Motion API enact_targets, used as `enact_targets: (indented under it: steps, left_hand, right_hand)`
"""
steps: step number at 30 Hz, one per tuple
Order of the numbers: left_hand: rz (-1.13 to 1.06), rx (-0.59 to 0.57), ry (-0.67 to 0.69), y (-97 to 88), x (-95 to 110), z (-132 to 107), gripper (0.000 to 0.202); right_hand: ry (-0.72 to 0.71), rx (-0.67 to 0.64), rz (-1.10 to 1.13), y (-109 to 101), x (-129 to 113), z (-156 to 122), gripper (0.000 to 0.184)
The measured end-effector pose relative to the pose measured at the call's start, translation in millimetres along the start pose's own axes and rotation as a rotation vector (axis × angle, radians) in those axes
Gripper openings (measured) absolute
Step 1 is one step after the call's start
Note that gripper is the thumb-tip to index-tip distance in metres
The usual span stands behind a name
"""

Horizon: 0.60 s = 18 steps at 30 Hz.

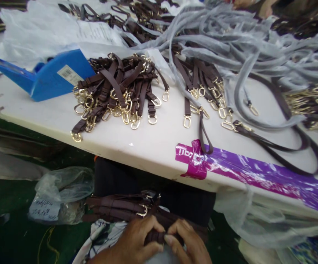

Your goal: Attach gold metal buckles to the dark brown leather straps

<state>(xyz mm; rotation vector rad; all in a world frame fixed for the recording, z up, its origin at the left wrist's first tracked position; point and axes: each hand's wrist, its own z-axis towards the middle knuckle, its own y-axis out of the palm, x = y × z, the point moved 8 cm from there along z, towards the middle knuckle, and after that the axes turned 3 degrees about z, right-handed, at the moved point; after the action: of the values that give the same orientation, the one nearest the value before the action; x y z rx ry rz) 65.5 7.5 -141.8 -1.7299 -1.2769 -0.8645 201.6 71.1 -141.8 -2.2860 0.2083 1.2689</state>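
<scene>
Low in the view, below the table edge, my left hand (139, 240) and my right hand (187, 244) close on a dark brown strap (156, 236). Thumbs and fingertips pinch it from both sides, close together; the fingers cover much of it. Just beyond the hands, more brown straps (114, 205) lie across the lap, with a gold-coloured D-ring (143, 211) among them. On the table, a heap of short brown straps (120, 80) with gold-coloured rings and clasps is nearest in front of me.
A blue tape dispenser (57, 75) stands left on the white table (136, 146). Grey-wrapped straps (216, 36) pile up at the back right. Purple tape (247, 170) runs along the front edge. A clear plastic bag (62, 187) sits lower left. Another person's hand (267, 7) shows at the top right.
</scene>
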Motion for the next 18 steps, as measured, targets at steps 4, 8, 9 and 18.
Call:
enact_targets:
  steps: [4, 8, 9, 18]
  left_hand:
    - [0.037, -0.065, -0.036, 10.6, -11.7, -7.0, 0.028]
    - [0.008, -0.057, -0.023, 11.5, -15.8, -7.5, 0.027]
    - [-0.003, -0.052, -0.019, 11.5, -16.2, -7.2, 0.027]
    - [-0.074, -0.043, -0.069, 11.6, -19.6, -6.4, 0.028]
  right_hand:
    - [0.041, 0.017, 0.127, 17.3, 10.5, -7.2, 0.030]
    - [0.071, 0.076, 0.246, 25.9, 16.2, -12.9, 0.039]
    - [0.091, 0.084, 0.272, 28.0, 18.0, -13.7, 0.041]
    - [0.165, 0.102, 0.284, 30.2, 15.5, -11.2, 0.042]
